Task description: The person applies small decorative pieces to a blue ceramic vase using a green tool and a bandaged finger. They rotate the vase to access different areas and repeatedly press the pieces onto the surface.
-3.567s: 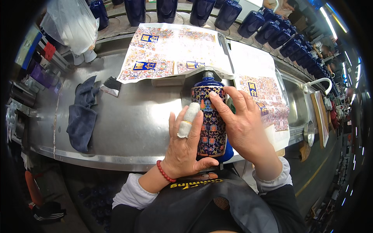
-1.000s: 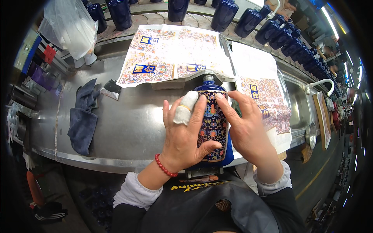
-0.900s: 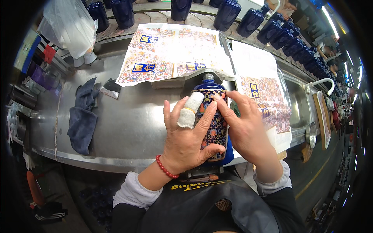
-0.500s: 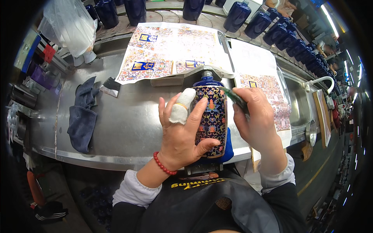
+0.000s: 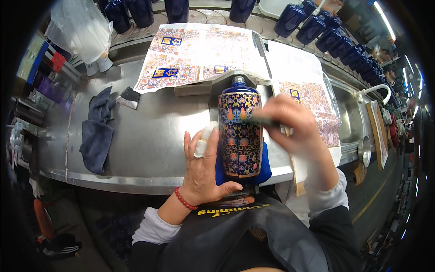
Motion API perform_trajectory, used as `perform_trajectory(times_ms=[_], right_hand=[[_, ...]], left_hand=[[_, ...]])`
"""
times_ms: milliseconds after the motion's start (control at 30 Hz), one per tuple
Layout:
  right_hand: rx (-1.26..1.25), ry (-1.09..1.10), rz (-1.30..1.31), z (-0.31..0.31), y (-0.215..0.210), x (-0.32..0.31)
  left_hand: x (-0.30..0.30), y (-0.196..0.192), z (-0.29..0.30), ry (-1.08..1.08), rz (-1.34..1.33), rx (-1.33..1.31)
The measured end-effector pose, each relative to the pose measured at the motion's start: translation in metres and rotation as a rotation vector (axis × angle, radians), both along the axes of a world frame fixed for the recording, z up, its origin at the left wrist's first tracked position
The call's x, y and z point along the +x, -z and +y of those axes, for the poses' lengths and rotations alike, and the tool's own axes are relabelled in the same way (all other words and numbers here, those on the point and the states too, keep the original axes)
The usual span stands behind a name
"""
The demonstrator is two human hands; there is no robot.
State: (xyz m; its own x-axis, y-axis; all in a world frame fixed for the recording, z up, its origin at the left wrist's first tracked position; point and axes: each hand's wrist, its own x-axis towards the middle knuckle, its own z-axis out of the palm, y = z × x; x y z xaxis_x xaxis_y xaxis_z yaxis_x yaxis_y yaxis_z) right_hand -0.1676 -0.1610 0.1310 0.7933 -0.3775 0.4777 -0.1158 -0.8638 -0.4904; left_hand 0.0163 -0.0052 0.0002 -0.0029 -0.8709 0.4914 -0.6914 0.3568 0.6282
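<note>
Steel bench [image 5: 149,145]: it ran before us, a grey cloth [image 5: 96,140] on its left, a sink [image 5: 348,120] on its right, printed sheets [image 5: 217,54] toward the back.
Curved conveyor [image 5: 204,18]: behind the sheets it carried a row of dark blue bottles [image 5: 176,10].
Patterned bottle [image 5: 240,136]: it lay in front of us at the bench's near edge, on a blue cloth [image 5: 266,163].
Neck and long axis: its neck [image 5: 238,82] pointed away from us toward the sheets and its base toward our body, the axis running nearly straight out.
Change since half a second earlier: our left hand [image 5: 201,167] had slid off the patterned front to its left side, and the dark green tool [image 5: 268,121] in our right hand [image 5: 294,122] had come from the upper right edge across the front.
Left fingers: they were spread and grasped nothing, one wrapped in white; we could not tell whether the index touched.
Right fingers: blurred, they pinched the tool.
Bottle against the fingers: it lay between both hands, the left index along its side, the left thumb just below its base.
</note>
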Motion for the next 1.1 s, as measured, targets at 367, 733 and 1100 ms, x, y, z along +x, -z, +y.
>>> perform_trajectory(times_ms=[367, 733, 1100], right_hand=[[-0.119, 0.317, 0.052, 0.027, 0.030, -0.031], [-0.347, 0.334, 0.252, 0.036, 0.046, -0.016], [-0.286, 0.328, 0.297, 0.051, 0.042, -0.022]], left_hand=[[0.004, -0.013, 0.001, -0.049, -0.216, 0.004], [0.000, -0.023, -0.018, -0.050, -0.225, -0.039], [-0.001, -0.020, -0.014, -0.032, -0.196, -0.041]])
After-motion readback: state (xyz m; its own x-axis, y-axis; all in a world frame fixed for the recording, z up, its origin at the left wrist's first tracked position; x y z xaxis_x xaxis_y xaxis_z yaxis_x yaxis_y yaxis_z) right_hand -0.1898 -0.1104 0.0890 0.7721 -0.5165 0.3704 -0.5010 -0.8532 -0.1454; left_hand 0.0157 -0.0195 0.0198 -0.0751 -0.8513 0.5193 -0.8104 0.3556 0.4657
